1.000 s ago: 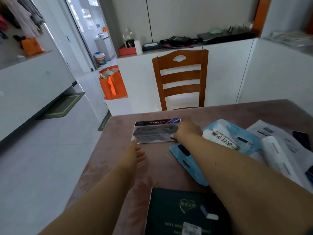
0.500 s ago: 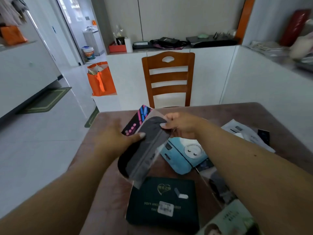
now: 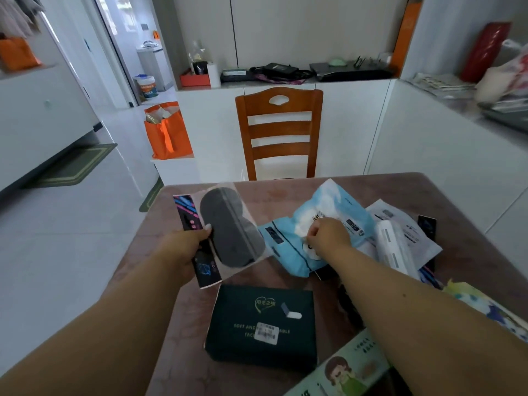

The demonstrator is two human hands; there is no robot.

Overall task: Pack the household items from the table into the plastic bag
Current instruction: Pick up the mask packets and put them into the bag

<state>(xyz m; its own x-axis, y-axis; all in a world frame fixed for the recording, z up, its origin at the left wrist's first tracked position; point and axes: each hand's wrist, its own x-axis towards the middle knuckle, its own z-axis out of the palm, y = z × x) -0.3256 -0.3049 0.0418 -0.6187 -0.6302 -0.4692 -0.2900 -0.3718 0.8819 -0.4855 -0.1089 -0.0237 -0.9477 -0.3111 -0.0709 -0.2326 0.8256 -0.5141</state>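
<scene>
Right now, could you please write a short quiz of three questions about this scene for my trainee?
1. True or false: the left hand holds the clear packet with the dark insole.
2. What does the right hand pinch? A) the light blue packet B) the dark green box C) the wooden chair
3. Fill in: the dark green box lies on the ____.

Key: 1 true; 2 A; 3 table.

Both forearms reach forward toward twelve o'clock. The left hand (image 3: 185, 250) is clenched, thumb on top. The right hand (image 3: 328, 238) pinches, fingers curled downward.
</scene>
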